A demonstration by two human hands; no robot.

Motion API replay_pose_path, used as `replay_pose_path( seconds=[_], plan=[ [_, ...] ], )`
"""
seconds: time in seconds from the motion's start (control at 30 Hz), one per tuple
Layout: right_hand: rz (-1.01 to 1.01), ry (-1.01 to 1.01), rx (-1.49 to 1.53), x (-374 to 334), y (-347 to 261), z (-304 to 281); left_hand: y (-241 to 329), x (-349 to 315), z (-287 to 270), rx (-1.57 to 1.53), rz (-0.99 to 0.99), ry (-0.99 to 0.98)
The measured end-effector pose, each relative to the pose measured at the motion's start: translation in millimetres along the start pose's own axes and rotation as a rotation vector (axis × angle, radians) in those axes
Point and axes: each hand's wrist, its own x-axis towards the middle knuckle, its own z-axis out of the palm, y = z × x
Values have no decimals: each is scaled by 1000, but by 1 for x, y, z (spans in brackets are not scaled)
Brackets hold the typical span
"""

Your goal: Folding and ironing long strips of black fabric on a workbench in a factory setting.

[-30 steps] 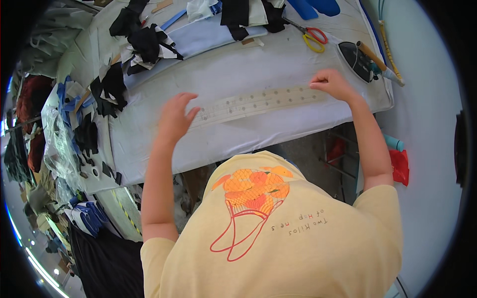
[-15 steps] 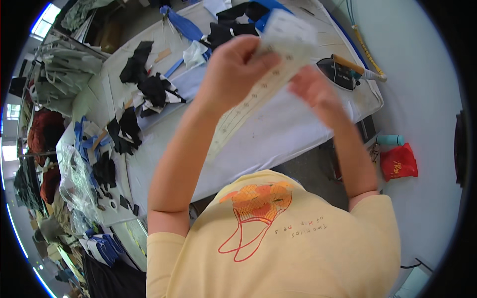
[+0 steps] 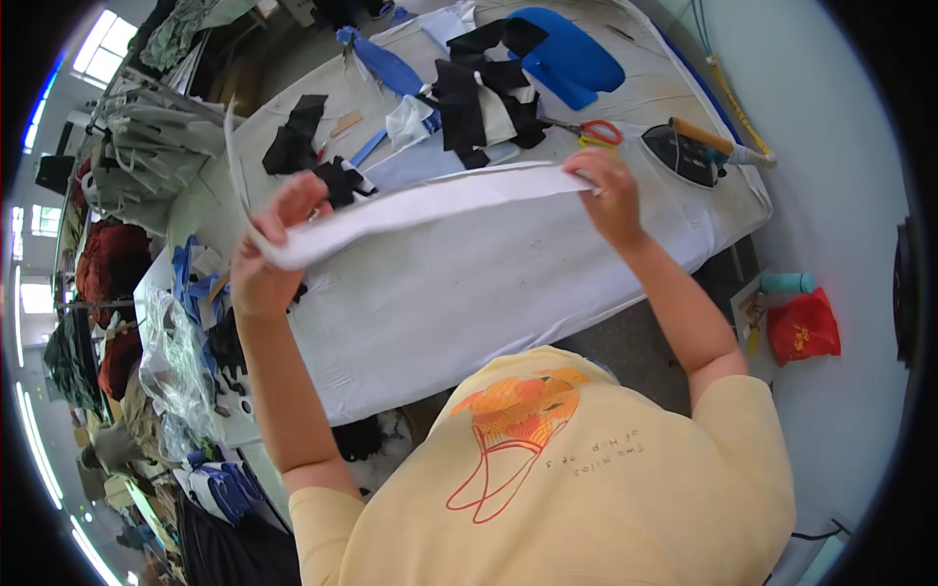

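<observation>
A long white strip (image 3: pixel 430 207), which could be cloth or paper, stretches between my hands above the white-covered table (image 3: pixel 449 313). My left hand (image 3: pixel 276 249) is closed on it toward the left, and a narrow free length curves up beyond that hand. At the right end, my right hand (image 3: pixel 612 193) pinches the strip between thumb and fingers. Just past the right hand lie scissors (image 3: pixel 598 133) with red and yellow handles. Farther right rests a clothes iron (image 3: pixel 681 153) with a tan handle.
Black cloth pieces (image 3: pixel 457 103) and a blue curved piece (image 3: pixel 576 61) lie on the far table. Clear plastic wrap (image 3: pixel 174 356) is at the left. A wall (image 3: pixel 831 176) stands right, near a red bag (image 3: pixel 803 327) and a turquoise bottle (image 3: pixel 788 283).
My left hand has moved left and down, drawing the strip out sideways. My right hand, blurred beside the strip before, now pinches its end. The strip's printed marks no longer show.
</observation>
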Motion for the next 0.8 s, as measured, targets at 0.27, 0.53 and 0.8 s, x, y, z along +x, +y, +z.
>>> replay_pose_path(
  seconds=[0.27, 0.53, 0.8],
  plan=[
    [-287, -204, -333, -26, 45, 6, -45, -127, -73, 26, -783, 150],
    [-428, -514, -446, -91, 71, 49, -96, -167, -128, 432, -1150, 242],
    [-230, -516, -416, -134, 82, 55, -82, -193, -130, 161, -1184, 704]
  ],
)
